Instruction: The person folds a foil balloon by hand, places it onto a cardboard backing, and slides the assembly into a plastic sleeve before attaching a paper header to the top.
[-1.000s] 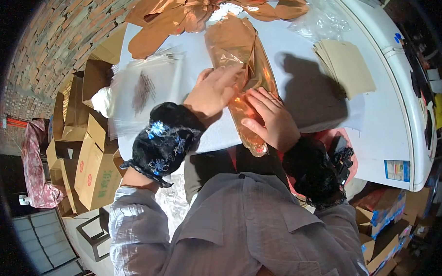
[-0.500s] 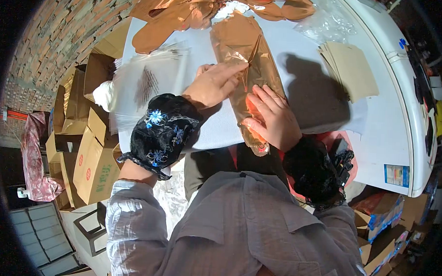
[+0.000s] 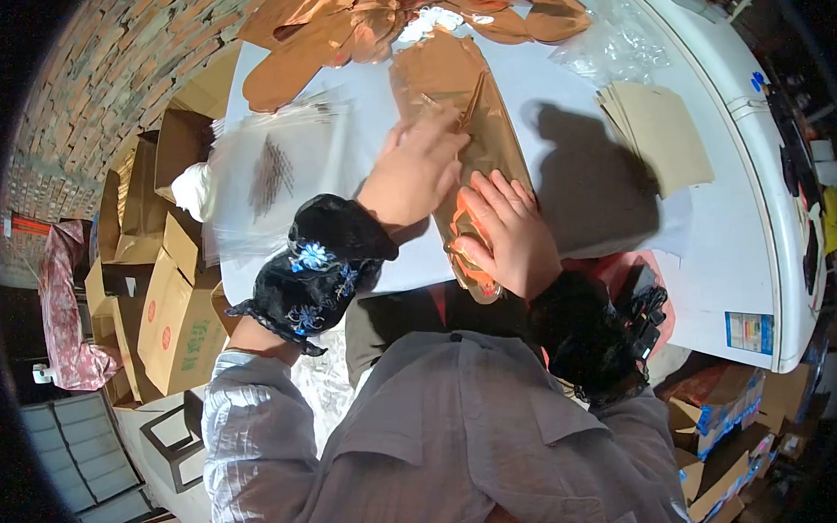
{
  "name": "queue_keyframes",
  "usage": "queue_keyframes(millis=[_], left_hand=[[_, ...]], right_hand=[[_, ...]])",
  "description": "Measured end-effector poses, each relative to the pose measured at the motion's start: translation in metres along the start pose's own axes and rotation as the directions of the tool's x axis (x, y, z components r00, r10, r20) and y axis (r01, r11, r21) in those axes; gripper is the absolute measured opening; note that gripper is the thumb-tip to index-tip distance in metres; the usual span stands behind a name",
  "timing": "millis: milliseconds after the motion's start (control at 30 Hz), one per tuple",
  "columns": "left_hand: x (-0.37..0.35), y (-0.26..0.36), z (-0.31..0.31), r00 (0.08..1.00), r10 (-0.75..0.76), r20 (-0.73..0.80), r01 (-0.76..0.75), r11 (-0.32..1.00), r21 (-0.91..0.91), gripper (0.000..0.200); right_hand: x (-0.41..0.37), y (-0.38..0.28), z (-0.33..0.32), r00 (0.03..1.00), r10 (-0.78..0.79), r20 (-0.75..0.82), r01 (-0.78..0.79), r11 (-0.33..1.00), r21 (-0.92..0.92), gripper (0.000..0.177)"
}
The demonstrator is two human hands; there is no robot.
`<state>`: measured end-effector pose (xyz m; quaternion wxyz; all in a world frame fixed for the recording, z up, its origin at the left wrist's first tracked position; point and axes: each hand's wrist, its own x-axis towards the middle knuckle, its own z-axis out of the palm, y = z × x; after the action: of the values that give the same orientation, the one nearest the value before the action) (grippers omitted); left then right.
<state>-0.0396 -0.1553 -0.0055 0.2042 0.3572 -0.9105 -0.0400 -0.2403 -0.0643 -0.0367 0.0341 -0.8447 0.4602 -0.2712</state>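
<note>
A long, shiny copper-coloured foil piece point(image 3: 434, 68) lies flat across the white work surface point(image 3: 364, 250), its near end reaching over the front edge. My left hand point(image 3: 417, 165) rests on its left side, fingers spread and a little blurred. Lower down on the right side, my right hand point(image 3: 512, 230) presses flat with its fingers stretched out. An orange patch shows beside the right thumb. What lies under both palms is hidden.
More copper foil shapes point(image 3: 287, 72) lie along the far edge. Clear plastic sleeves point(image 3: 298, 156) are at left, brown paper sheets point(image 3: 663, 132) and a crumpled clear bag point(image 3: 620, 47) at right. Cardboard boxes point(image 3: 181, 318) stand at lower left beside a brick wall.
My left hand has shifted slightly and its fingers now lie over the foil's left side. The right hand stays on the foil, a little lower and further left in view.
</note>
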Motion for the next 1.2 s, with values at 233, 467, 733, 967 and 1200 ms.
queue_keyframes(millis=[233,467,733,967,1200], left_hand=[[0.041,-0.022,0.041,0.980,0.143,0.135,-0.153,0.986,0.062,0.056],[0.090,-0.064,0.061,0.993,0.079,0.087,-0.097,0.969,0.225,0.055],[0.119,-0.081,0.069,0.999,0.031,-0.024,-0.022,0.942,0.335,0.054],[0.059,-0.025,0.000,0.997,0.078,-0.022,-0.080,0.985,-0.154,0.050],[-0.031,0.007,0.000,0.980,0.091,0.178,-0.082,0.995,-0.055,0.056]], right_hand=[[0.001,-0.001,-0.004,1.000,0.001,0.012,-0.001,0.999,0.033,0.063],[0.004,-0.004,-0.009,1.000,0.024,-0.016,-0.023,0.996,0.082,0.062],[0.004,-0.003,-0.009,0.999,0.032,-0.011,-0.031,0.997,0.066,0.064],[0.003,-0.004,-0.009,0.997,0.022,-0.068,-0.018,0.998,0.065,0.059],[-0.001,0.001,-0.004,1.000,0.016,-0.009,-0.016,0.998,0.056,0.064]])
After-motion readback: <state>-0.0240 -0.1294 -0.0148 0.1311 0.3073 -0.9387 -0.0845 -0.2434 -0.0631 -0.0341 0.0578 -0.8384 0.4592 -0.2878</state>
